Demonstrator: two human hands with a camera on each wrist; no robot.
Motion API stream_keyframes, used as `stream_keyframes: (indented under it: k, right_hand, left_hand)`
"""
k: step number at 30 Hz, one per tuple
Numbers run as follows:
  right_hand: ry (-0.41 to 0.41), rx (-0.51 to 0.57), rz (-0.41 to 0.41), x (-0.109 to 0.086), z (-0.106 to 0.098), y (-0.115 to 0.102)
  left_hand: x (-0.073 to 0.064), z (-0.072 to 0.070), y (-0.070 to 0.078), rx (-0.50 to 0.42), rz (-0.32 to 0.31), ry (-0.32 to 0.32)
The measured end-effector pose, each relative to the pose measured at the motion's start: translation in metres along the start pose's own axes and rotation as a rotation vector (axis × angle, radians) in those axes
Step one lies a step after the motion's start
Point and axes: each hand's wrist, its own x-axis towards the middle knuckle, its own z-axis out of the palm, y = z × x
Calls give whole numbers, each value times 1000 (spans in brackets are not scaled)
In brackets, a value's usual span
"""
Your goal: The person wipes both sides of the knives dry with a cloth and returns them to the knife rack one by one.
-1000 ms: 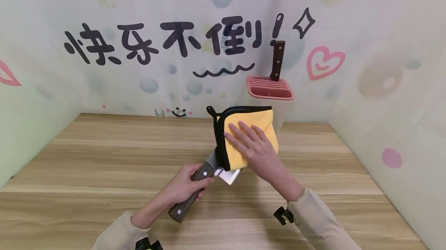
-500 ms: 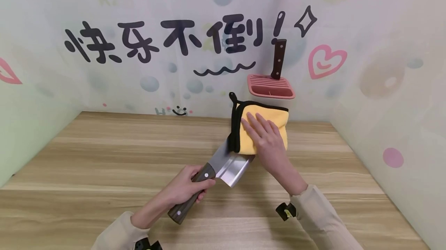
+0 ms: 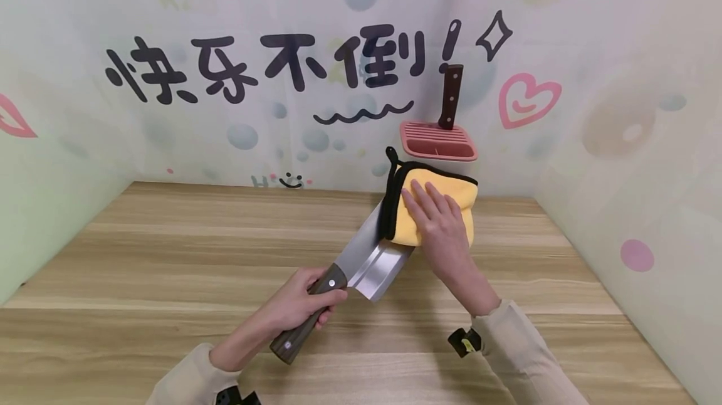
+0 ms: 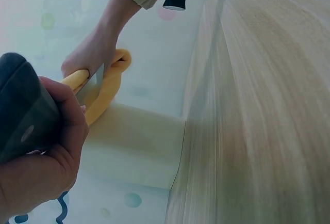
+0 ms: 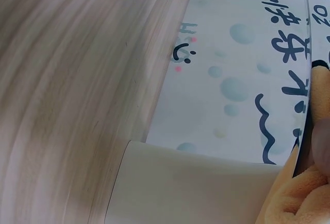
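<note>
My left hand (image 3: 299,301) grips the dark wooden handle of a cleaver (image 3: 361,254), whose broad steel blade points away and to the right above the table. A folded yellow cloth (image 3: 459,189) with black edging covers the blade's far end. Over that cloth lie the fingers of my right hand (image 3: 442,236), its thumb hidden in the head view. In the left wrist view the cloth (image 4: 108,90) folds around both sides of the blade. The right wrist view shows the cloth (image 5: 299,203) at the lower right, with part of the hand against it.
A pale knife block (image 5: 191,188) with a pink slotted top (image 3: 437,140) stands at the back right, partly behind the cloth. A brown-handled knife (image 3: 450,98) sticks up from it. The wood-grain table (image 3: 197,254) meets a printed backdrop (image 3: 293,123) behind and at the sides.
My right hand and the cloth have moved away and to the right along the blade, uncovering more steel near the handle. The left hand and cleaver have barely moved.
</note>
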Motion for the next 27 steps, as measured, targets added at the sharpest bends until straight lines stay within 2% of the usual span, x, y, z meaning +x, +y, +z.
stream_keyframes:
  k: [7,14,20,27]
  right_hand:
    - [-20,-74,-50,-1,-3,-4]
    - [-33,-92,-106,-3,-7,-13]
    - [-54,-79,-144,-6,-9,-20]
    - [-24,-33,-235,-6,-9,-29]
  left_hand:
    - [1,0,1,-2,-9,3]
    - [2,-1,3,-1,-27,7]
    - [3,-1,2,-12,-27,13]
    - [4,-2,2,-19,-32,23]
